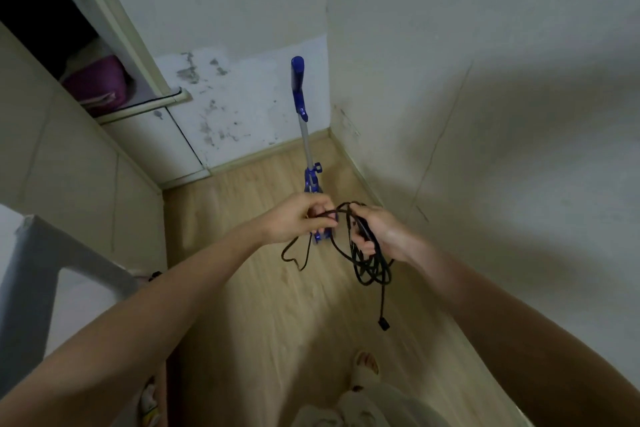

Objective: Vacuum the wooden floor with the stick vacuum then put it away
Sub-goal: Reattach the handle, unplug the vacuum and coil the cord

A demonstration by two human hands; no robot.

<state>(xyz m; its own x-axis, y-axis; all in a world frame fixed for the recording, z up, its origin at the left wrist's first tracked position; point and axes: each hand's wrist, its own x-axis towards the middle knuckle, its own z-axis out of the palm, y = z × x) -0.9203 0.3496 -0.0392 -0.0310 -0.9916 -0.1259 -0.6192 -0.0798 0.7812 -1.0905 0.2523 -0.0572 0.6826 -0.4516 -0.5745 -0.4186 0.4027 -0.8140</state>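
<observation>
Corner; hands hide stick vacuum (304,135) base.

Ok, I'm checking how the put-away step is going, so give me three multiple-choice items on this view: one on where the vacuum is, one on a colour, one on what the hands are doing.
1. Where does the stick vacuum stand?
A. Flat on the floor in mid-room
B. Upright in the corner, by the wall
C. Inside the cupboard

2. What colour is its handle?
A. Blue
B. Red
C. Green

3. What is the state of the black cord?
A. Plugged into a wall socket
C. Stretched straight along the floor
B. Gathered in loops held by both hands, plug hanging free

Answers: 1 B, it stands upright in the corner; 2 A, the handle is blue; 3 B, the left hand and right hand grip the loops.
</observation>
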